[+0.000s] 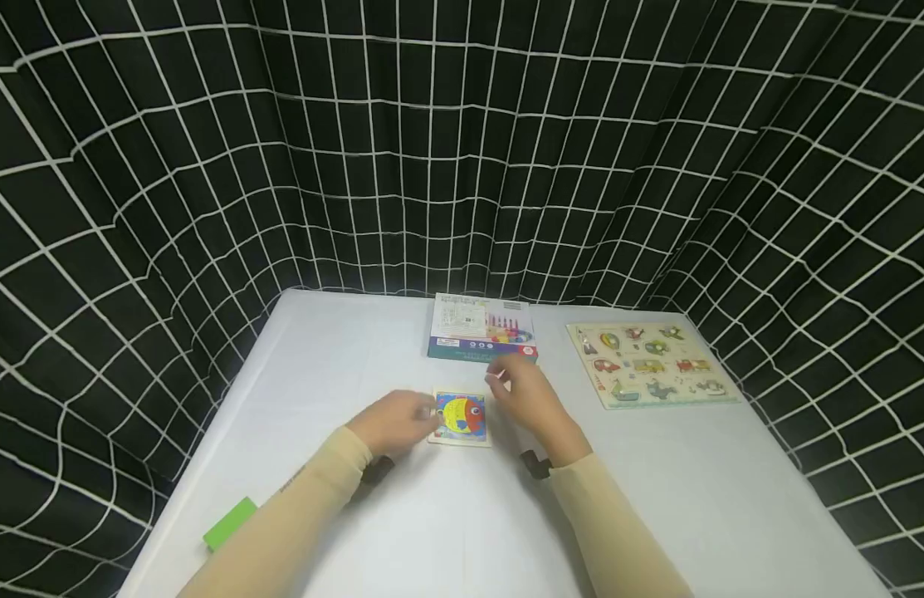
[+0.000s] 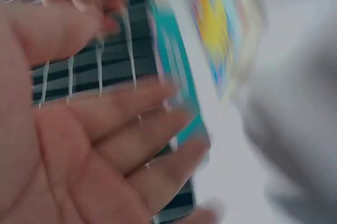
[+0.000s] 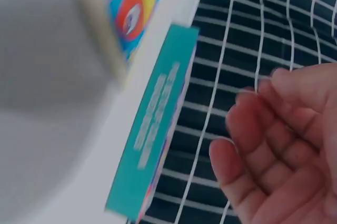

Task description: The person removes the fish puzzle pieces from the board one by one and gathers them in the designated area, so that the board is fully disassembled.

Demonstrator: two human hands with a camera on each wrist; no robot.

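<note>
A small square fish puzzle (image 1: 462, 417), with a yellow and red fish on blue in a pale frame, lies on the white table between the two hands. The left hand (image 1: 397, 421) is at the puzzle's left edge, its fingertips right beside the frame. In the left wrist view its fingers (image 2: 142, 134) are spread and relaxed, holding nothing, and the picture is blurred. Up and to the right of the puzzle hovers the right hand (image 1: 532, 400), near the front of a box. Its fingers (image 3: 247, 124) are loosely bent in the right wrist view, with nothing between them.
Behind the puzzle lies the flat cardboard box (image 1: 469, 320) with a teal side (image 3: 150, 129). A wooden peg board (image 1: 652, 365) with several vehicle pieces is at the right. A green block (image 1: 232, 523) sits by the left forearm. Black grid curtains (image 1: 432, 149) surround the table (image 1: 462, 531).
</note>
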